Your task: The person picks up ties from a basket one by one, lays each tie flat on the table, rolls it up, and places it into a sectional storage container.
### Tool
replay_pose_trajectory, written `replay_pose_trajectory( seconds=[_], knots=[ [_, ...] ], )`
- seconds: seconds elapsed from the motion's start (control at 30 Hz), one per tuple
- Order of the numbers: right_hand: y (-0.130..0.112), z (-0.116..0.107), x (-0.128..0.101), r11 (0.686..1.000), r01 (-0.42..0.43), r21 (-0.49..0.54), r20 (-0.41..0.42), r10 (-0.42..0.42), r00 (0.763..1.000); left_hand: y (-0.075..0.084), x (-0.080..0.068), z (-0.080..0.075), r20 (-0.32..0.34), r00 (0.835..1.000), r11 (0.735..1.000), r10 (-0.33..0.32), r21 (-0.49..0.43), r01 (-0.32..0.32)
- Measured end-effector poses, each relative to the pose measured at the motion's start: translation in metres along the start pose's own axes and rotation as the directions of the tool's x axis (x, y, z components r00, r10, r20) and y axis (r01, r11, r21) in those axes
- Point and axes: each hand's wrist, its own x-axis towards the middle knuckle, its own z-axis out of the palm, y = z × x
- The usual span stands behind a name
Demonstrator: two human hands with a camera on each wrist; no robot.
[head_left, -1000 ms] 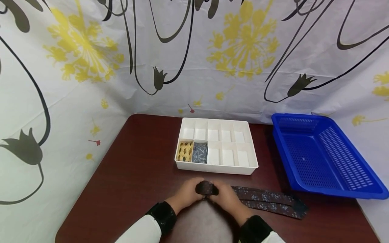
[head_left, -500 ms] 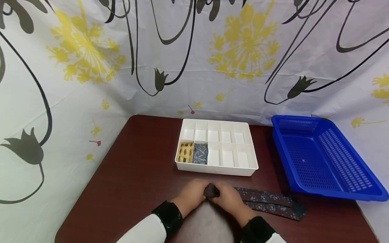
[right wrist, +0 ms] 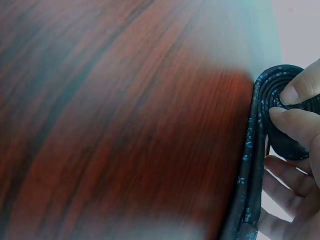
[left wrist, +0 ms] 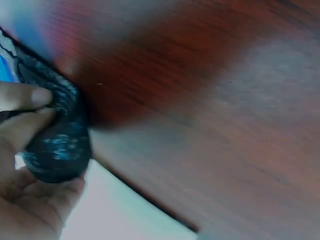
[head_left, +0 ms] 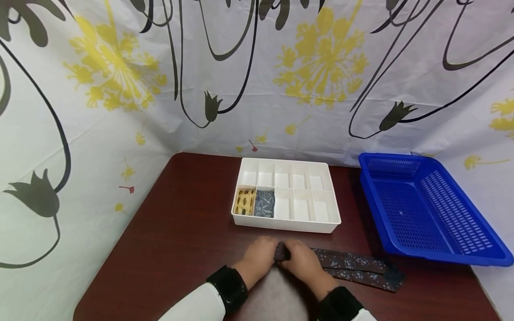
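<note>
A dark brown necktie (head_left: pixel 355 263) with small blue flowers lies on the table, its folded tail stretching to the right. Its near end is wound into a coil (right wrist: pixel 279 82), whose spiral layers show in the right wrist view. My left hand (head_left: pixel 260 256) grips the coil from the left, thumb and fingers around it. From the other side my right hand (head_left: pixel 302 264) pinches it, thumb and a finger at the centre of the spiral. In the left wrist view the patterned outer turn (left wrist: pixel 62 150) bulges between the left fingers.
Just beyond the hands stands a white divided box (head_left: pixel 287 224). Two front-left compartments hold a yellow insect-print roll (head_left: pixel 244 201) and a blue-grey patterned roll (head_left: pixel 264 203). A blue plastic basket (head_left: pixel 449 257) sits at the right. Patterned sheeting hangs behind the dark wooden table (head_left: pixel 160 232).
My left hand has shifted a little right, closer to my right hand, and less of the coil shows between them. The tail stays almost where it was.
</note>
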Motion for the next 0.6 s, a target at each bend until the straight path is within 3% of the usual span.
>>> replay_pose_trajectory(
  seconds=[0.1,0.23,0.33,0.47,0.6],
  knots=[
    [0.001,0.0,0.0,1.0,-0.003,0.005,-0.009,0.003,1.0,-0.011,0.001,0.009,-0.003,1.0,0.984,0.017,-0.177,-0.018],
    [0.001,0.0,0.0,1.0,-0.005,0.017,-0.01,0.005,1.0,-0.025,0.001,0.02,-0.026,0.999,0.925,0.029,-0.378,-0.037],
    [0.003,0.001,0.0,0.999,-0.012,0.03,-0.004,0.012,1.0,-0.027,0.002,0.02,-0.041,0.997,0.933,0.064,-0.351,-0.075],
    [0.006,0.002,0.0,0.998,-0.02,0.06,0.007,0.02,1.0,-0.022,0.004,0.014,-0.017,0.994,0.972,0.104,-0.212,-0.105],
    [0.008,0.003,0.0,0.995,-0.017,0.099,0.01,0.016,1.0,-0.015,0.007,0.008,0.019,0.993,0.988,0.121,-0.103,-0.118]
  ],
)
